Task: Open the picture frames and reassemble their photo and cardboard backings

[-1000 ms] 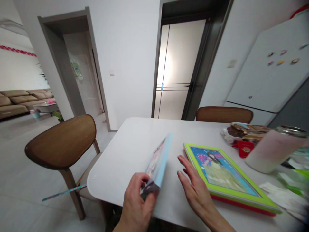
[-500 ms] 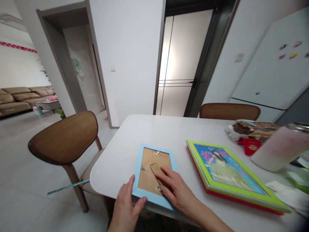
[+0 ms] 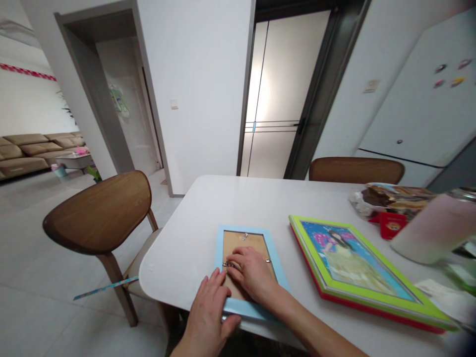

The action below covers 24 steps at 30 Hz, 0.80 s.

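Observation:
A light-blue picture frame (image 3: 253, 308) lies face down at the table's near edge, its brown backing board (image 3: 256, 241) upward. My left hand (image 3: 210, 310) grips its near left corner, fingers along the left side and thumb at the front edge. Over the backing reaches my right hand (image 3: 251, 272), its fingers bent and closed at the small metal clip (image 3: 225, 265) on the left side. Another metal clip (image 3: 244, 236) shows at the far side, and a third (image 3: 267, 260) on the right. My right hand hides much of the board's middle.
Right of the blue frame lies a green picture frame (image 3: 357, 233) on top of a red one (image 3: 323, 296). Beyond are a pinkish-white bottle (image 3: 427, 230), a red packet (image 3: 392, 225) and a plastic bag (image 3: 362, 204). A wooden chair (image 3: 100, 213) stands left of the white table (image 3: 238, 198).
My right hand has moved from the near clip to the left-side clip. The blue frame has turned and shifted slightly right, with my left hand following at its corner.

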Each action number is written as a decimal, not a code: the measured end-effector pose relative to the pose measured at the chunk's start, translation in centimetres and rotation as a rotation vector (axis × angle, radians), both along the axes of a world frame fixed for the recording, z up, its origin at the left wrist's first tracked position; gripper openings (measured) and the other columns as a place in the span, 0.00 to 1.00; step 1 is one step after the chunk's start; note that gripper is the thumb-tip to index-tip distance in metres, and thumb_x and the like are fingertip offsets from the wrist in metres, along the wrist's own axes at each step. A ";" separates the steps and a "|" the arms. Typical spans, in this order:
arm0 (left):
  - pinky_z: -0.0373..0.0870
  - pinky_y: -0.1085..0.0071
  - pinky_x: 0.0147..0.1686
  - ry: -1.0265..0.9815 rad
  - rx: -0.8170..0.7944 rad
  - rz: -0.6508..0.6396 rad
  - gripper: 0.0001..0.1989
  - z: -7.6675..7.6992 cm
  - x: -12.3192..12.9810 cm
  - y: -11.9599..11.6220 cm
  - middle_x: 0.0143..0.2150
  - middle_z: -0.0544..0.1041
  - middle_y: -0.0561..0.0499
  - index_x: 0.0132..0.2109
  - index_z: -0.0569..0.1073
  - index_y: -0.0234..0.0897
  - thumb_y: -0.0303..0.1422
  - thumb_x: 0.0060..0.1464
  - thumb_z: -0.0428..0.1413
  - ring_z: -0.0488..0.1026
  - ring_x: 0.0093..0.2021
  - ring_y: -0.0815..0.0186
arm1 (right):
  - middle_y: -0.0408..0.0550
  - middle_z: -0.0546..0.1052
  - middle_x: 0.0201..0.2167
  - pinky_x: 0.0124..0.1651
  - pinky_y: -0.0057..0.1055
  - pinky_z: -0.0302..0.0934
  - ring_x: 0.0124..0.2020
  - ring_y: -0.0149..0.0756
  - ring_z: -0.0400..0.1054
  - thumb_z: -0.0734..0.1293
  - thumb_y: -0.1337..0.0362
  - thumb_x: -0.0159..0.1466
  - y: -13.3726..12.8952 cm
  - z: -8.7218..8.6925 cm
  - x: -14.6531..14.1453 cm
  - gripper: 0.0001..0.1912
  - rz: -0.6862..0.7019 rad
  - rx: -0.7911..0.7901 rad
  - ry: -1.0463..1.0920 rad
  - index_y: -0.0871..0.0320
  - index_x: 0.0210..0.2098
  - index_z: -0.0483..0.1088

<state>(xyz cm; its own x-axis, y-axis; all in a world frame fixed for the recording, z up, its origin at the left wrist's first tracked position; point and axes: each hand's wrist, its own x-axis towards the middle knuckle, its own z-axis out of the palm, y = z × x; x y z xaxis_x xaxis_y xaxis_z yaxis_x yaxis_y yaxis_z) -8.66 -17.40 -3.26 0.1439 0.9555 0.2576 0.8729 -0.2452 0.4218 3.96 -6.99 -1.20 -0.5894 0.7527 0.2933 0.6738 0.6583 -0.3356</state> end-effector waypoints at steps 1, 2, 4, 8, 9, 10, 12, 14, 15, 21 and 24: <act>0.54 0.49 0.52 -0.012 -0.014 -0.008 0.12 0.3 0.2 0.1 0.55 0.62 0.39 0.38 0.66 0.35 0.28 0.42 0.56 0.54 0.57 0.53 | 0.46 0.71 0.33 0.40 0.31 0.54 0.37 0.35 0.62 0.61 0.62 0.56 0.1 0.0 -0.5 0.09 -0.005 0.011 -0.018 0.53 0.31 0.72; 0.55 0.50 0.52 -0.025 -0.023 -0.014 0.11 0.5 0.3 0.1 0.54 0.63 0.40 0.37 0.66 0.35 0.28 0.42 0.56 0.54 0.57 0.53 | 0.46 0.71 0.31 0.38 0.31 0.54 0.36 0.35 0.62 0.60 0.62 0.57 0.2 0.0 -1.0 0.09 -0.009 0.017 -0.029 0.53 0.30 0.72; 0.56 0.51 0.52 -0.047 -0.027 -0.022 0.11 0.9 0.5 0.3 0.53 0.64 0.40 0.35 0.66 0.35 0.28 0.42 0.56 0.55 0.56 0.54 | 0.47 0.70 0.30 0.38 0.31 0.53 0.36 0.36 0.61 0.59 0.63 0.57 0.3 -0.1 -1.5 0.09 -0.030 0.024 -0.035 0.54 0.30 0.71; 0.56 0.51 0.51 -0.056 -0.039 -0.023 0.10 1.2 0.7 0.4 0.52 0.66 0.41 0.35 0.65 0.36 0.27 0.42 0.56 0.56 0.56 0.54 | 0.51 0.70 0.31 0.39 0.34 0.52 0.37 0.39 0.61 0.58 0.65 0.58 0.6 -0.5 -2.2 0.10 -0.100 0.030 -0.050 0.58 0.29 0.70; 0.56 0.51 0.52 -0.052 -0.042 -0.019 0.11 1.2 0.7 0.5 0.52 0.66 0.41 0.35 0.65 0.37 0.27 0.41 0.56 0.56 0.56 0.54 | 0.52 0.70 0.31 0.39 0.34 0.52 0.37 0.39 0.61 0.58 0.66 0.58 0.7 -0.5 -2.3 0.10 -0.114 0.028 -0.051 0.59 0.29 0.70; 0.56 0.52 0.52 -0.049 -0.045 -0.013 0.11 1.2 0.7 0.5 0.52 0.66 0.41 0.35 0.65 0.36 0.26 0.41 0.56 0.56 0.56 0.54 | 0.52 0.70 0.31 0.39 0.34 0.52 0.37 0.39 0.61 0.58 0.66 0.57 0.9 -0.5 -2.4 0.10 -0.119 0.025 -0.050 0.60 0.29 0.70; 0.57 0.54 0.52 -0.040 -0.054 -0.001 0.12 1.1 0.7 0.4 0.52 0.66 0.41 0.35 0.65 0.36 0.26 0.40 0.57 0.56 0.56 0.54 | 0.50 0.71 0.31 0.39 0.32 0.54 0.36 0.37 0.62 0.58 0.65 0.57 1.2 -0.4 -1.9 0.09 -0.097 0.013 -0.043 0.59 0.29 0.70; 0.57 0.56 0.52 -0.033 -0.062 0.010 0.12 1.0 0.7 0.3 0.52 0.66 0.40 0.36 0.65 0.35 0.26 0.40 0.57 0.56 0.56 0.55 | 0.49 0.71 0.34 0.40 0.29 0.54 0.37 0.35 0.62 0.59 0.64 0.56 1.5 -0.1 -0.5 0.10 -0.060 0.004 -0.027 0.58 0.33 0.70; 0.57 0.56 0.52 -0.032 -0.068 0.014 0.12 0.9 0.7 0.3 0.52 0.65 0.40 0.36 0.65 0.34 0.26 0.41 0.57 0.55 0.56 0.55 | 0.49 0.71 0.36 0.41 0.29 0.54 0.39 0.34 0.62 0.59 0.65 0.56 1.7 0.1 0.5 0.11 -0.051 0.002 -0.020 0.58 0.35 0.70; 0.57 0.56 0.53 -0.043 -0.088 0.015 0.13 1.0 0.7 0.3 0.53 0.65 0.42 0.36 0.65 0.36 0.27 0.40 0.57 0.55 0.57 0.55 | 0.50 0.73 0.33 0.42 0.31 0.55 0.39 0.38 0.62 0.58 0.74 0.50 2.8 0.3 6.1 0.13 -0.114 -0.019 -0.132 0.59 0.29 0.73; 0.57 0.56 0.53 -0.050 -0.090 0.009 0.13 1.1 0.6 0.3 0.53 0.65 0.42 0.37 0.65 0.37 0.27 0.41 0.57 0.55 0.57 0.56 | 0.51 0.72 0.31 0.41 0.31 0.55 0.37 0.38 0.61 0.56 0.75 0.52 3.0 -0.1 6.3 0.14 -0.152 -0.001 -0.126 0.60 0.29 0.72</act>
